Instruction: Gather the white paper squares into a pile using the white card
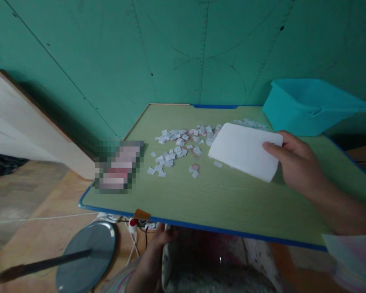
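My right hand (295,160) is closed on a white dough scraper (245,148), a flat sheet with rounded corners, thumb on top. It is tilted just above or against the tabletop; I cannot tell if it touches. Small white paper-like squares (178,150), some pinkish, lie scattered to its left, with more behind it. Below the table's front edge, my left hand (155,252) is closed round the pale rim of a stained open bag (165,260). The bag has a dark, pink-stained inside and its opening is under the edge.
The green tabletop (201,199) has a blue edge. At its back right stands a turquoise bin (295,116); at the left lies a blurred-out flat object (122,167). A green wall stands behind. On the floor are a round stand base (102,244) and cables (132,244).
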Demonstrator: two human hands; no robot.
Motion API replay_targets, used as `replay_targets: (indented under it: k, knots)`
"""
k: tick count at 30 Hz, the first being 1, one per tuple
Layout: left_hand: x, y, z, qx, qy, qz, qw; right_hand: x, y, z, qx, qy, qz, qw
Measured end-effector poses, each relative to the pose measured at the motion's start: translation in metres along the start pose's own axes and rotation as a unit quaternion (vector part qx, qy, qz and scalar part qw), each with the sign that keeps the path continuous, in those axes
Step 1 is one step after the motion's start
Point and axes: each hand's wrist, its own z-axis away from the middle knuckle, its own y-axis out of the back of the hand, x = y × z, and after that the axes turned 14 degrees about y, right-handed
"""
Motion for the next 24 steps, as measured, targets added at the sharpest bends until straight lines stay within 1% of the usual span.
replay_targets:
  k: [3,5,7,10,12,13,15,17,21,23,24]
  knots:
    - [-0.002,0.016,-0.01,0.029,-0.014,-0.031,0.999,-0.001,-0.005,0.008,-0.051,-0.016,-0.047,0.997]
    - [-0.003,0.019,-0.01,0.04,-0.018,-0.061,0.997,-0.004,-0.009,0.015,-0.082,-0.019,-0.046,0.995]
    - [-0.002,0.017,-0.006,0.02,-0.001,-0.07,0.997,-0.007,-0.012,0.02,-0.1,-0.011,-0.038,0.994]
    - [-0.002,0.003,0.008,-0.038,0.037,-0.041,0.998,-0.012,-0.015,0.025,-0.118,0.008,-0.016,0.993]
    - [-0.003,-0.013,0.025,-0.053,0.033,-0.018,0.998,-0.013,-0.015,0.026,-0.122,0.014,-0.002,0.992]
    - [-0.004,-0.022,0.035,-0.055,0.017,0.002,0.998,-0.014,-0.015,0.025,-0.117,0.015,0.002,0.993]
    - [-0.006,-0.039,0.054,-0.032,-0.034,0.055,0.997,-0.015,-0.013,0.024,-0.097,0.017,0.01,0.995]
    - [-0.008,-0.049,0.067,-0.045,-0.032,0.061,0.997,-0.014,-0.011,0.022,-0.068,0.023,0.019,0.997]
    - [-0.006,-0.055,0.075,-0.096,0.0,0.058,0.994,-0.013,-0.01,0.02,-0.025,0.023,0.018,0.999]
    - [-0.004,-0.056,0.076,-0.106,0.001,0.062,0.992,-0.014,-0.01,0.02,-0.021,0.02,0.017,0.999]
    - [-0.003,-0.057,0.078,-0.101,0.0,0.061,0.993,-0.015,-0.01,0.02,-0.022,0.019,0.02,0.999]
